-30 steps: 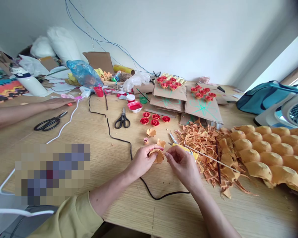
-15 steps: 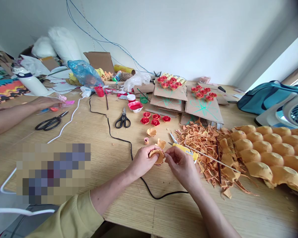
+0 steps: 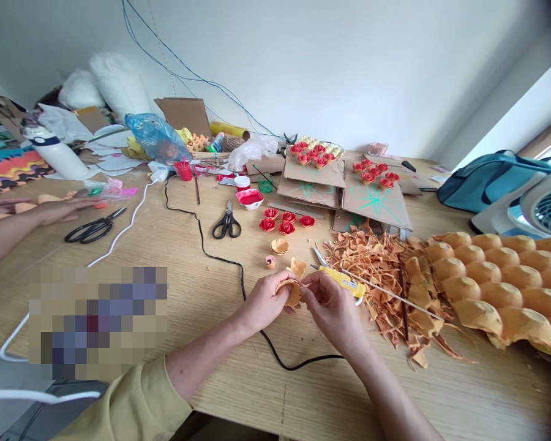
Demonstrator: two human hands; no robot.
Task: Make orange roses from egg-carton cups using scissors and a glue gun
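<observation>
My left hand [image 3: 262, 301] is closed around the edge of an orange egg-carton flower [image 3: 294, 296] and holds it just above the table. My right hand [image 3: 336, 309] pinches a petal of the same flower at its right side, thumb against forefinger. Just beyond my fingers lies a loose petalled carton piece [image 3: 297, 266]. Farther back are a cup-shaped carton flower [image 3: 280, 246] and a small rolled bud [image 3: 269, 262]. A yellow glue gun [image 3: 344, 281] rests beside my right hand, partly over carton scraps.
Carton scraps [image 3: 371, 263] and an egg tray [image 3: 500, 288] cover the right side. Red-painted roses [image 3: 286, 228] stand behind, near black scissors [image 3: 228, 225] and a red paint dish [image 3: 250, 198]. A black cord [image 3: 220, 258] runs under my arms. Another person's hand [image 3: 50, 211] is at the left.
My right fingers have shifted slightly left onto the petal, and the flower has turned a little in my hands. The other person's hand has moved left, beside carton pieces.
</observation>
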